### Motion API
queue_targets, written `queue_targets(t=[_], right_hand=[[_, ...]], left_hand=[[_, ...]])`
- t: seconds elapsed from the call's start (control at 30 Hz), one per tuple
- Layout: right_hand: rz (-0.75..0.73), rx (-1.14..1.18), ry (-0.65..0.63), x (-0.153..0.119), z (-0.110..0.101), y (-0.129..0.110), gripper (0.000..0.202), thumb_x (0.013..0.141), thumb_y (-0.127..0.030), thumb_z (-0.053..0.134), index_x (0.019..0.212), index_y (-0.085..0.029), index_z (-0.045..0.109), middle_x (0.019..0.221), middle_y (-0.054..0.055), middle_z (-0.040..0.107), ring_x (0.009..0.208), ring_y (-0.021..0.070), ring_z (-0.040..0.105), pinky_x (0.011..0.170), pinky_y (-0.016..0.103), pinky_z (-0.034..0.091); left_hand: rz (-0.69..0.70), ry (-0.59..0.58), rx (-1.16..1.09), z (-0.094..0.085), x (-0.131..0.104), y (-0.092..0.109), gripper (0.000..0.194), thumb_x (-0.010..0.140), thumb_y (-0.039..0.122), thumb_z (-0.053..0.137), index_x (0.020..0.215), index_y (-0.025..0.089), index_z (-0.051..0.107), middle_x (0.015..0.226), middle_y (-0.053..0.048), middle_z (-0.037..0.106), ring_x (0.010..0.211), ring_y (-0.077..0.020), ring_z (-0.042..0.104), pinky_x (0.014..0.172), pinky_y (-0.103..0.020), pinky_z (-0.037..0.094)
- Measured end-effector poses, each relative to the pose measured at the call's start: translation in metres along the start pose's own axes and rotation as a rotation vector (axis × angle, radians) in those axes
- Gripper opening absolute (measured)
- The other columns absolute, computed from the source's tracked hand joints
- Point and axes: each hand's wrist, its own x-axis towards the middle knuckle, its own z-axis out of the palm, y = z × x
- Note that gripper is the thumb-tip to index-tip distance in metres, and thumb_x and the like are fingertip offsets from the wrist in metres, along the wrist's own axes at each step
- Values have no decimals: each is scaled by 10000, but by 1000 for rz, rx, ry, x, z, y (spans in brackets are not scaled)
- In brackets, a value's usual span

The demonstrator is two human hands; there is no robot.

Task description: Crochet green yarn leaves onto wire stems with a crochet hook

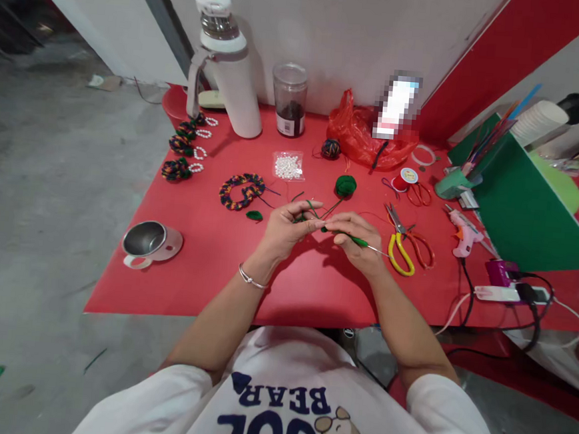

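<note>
My left hand (288, 230) is closed on green yarn (312, 209), with a strand looped over its fingers. Closed around a crochet hook with a green handle (358, 241), my right hand (357, 236) meets the left at the fingertips. A small dark green bit of work shows between them, partly hidden by the fingers. From the hands the strand runs up to a green yarn ball (345, 186). Left of my left hand lie a small green crocheted leaf shape (254, 215) and a curled multicoloured crocheted strip (241, 192).
Scissors (402, 242) and a pink glue gun (465, 232) lie to the right, near a power strip (508, 294) with cables. A steel-lined mug (150, 243) stands left. Behind are a bag of white beads (288, 166), a tall white bottle (235, 79) and a red plastic bag (366, 136).
</note>
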Motion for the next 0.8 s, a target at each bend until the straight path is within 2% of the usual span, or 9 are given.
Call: queue_targets(t=[0.13, 0.27, 0.4, 0.6, 0.7, 0.8], right_hand=[[-81, -142, 53, -4, 6, 2, 264, 1005, -460, 640, 1138, -284, 785, 1081, 74, 775, 982, 190, 750, 890, 362, 629], [-176, -209, 41, -6, 9, 2, 266, 1003, -386, 660, 1234, -289, 747, 1103, 80, 762, 995, 188, 747, 886, 343, 631], [-184, -195, 49, -6, 10, 0, 277, 1011, -355, 652, 1267, -279, 727, 1121, 85, 750, 1016, 187, 742, 886, 338, 628], [-204, -240, 66, -9, 13, 3, 305, 1005, -350, 668, 1304, -304, 709, 1136, 73, 745, 1004, 187, 718, 870, 341, 611], [-243, -328, 104, -11, 17, 5, 360, 990, -372, 688, 1349, -335, 687, 1130, 69, 741, 988, 196, 697, 835, 340, 600], [-308, -396, 137, -12, 18, 7, 420, 960, -383, 726, 1375, -337, 678, 1096, 74, 737, 962, 202, 689, 805, 340, 595]], left_hand=[[-6, 26, 3, 2, 1, -2, 634, 486, 293, 1009, 1061, 125, 800, 634, -11, 709, 471, -56, 482, 445, -196, 287], [15, 29, -28, 4, 0, -5, 617, 503, 268, 991, 1072, 129, 797, 666, -5, 710, 515, -68, 544, 460, -185, 326], [25, 49, -23, 3, 0, -7, 632, 506, 245, 986, 1099, 139, 794, 743, -1, 729, 477, -42, 498, 419, -184, 306], [17, 41, -15, 3, 1, -7, 610, 538, 262, 979, 1104, 126, 796, 639, 15, 704, 417, -33, 430, 398, -194, 270], [19, 49, -77, 5, 0, -8, 578, 560, 243, 973, 1100, 137, 799, 643, 11, 709, 427, -32, 432, 401, -189, 259], [-38, -4, -213, 6, -2, -10, 549, 569, 208, 970, 1089, 155, 800, 647, 12, 706, 409, -17, 393, 392, -181, 216]])
